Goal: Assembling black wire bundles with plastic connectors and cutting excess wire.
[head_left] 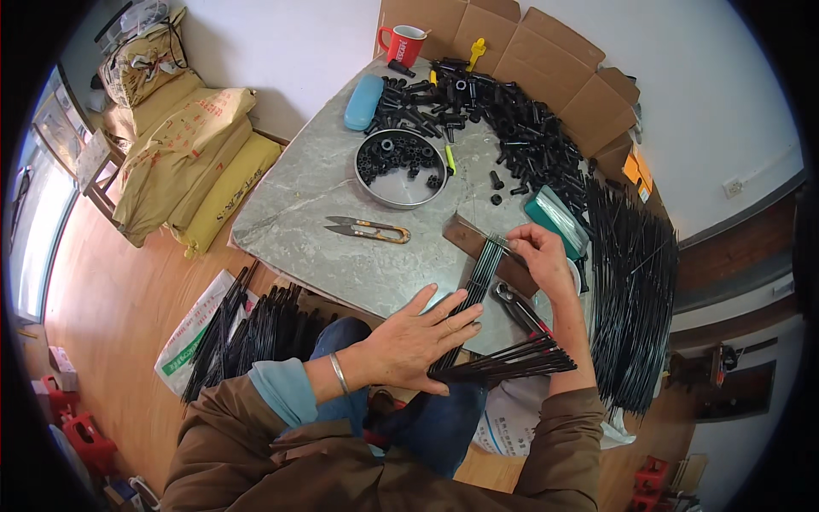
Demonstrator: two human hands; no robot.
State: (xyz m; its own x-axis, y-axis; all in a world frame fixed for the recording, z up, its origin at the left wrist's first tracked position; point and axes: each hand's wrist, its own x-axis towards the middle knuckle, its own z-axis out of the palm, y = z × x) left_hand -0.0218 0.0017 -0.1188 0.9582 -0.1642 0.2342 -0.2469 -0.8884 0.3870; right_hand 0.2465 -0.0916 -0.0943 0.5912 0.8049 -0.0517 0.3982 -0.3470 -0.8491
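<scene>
- Crossing the tabletop's (290, 222) near edge, the rods (480, 277) lean over the block (464, 234).
- Left hand (418, 341) spreads over them; right hand (546, 260) curls at their tips, its pinch unclear.
- Probably light, springy and slick: grasp mid-bundle, steadying the tips.

From my remote post I saw pale lettering across the red mug (399, 48) on the tabletop (294, 209), red characters on the tan sack (183, 149), dark ones on the yellow sack (230, 183), pale marks on a green panel of the white bag (201, 341), and small dark print on the whitish sack (509, 418) below.
</scene>
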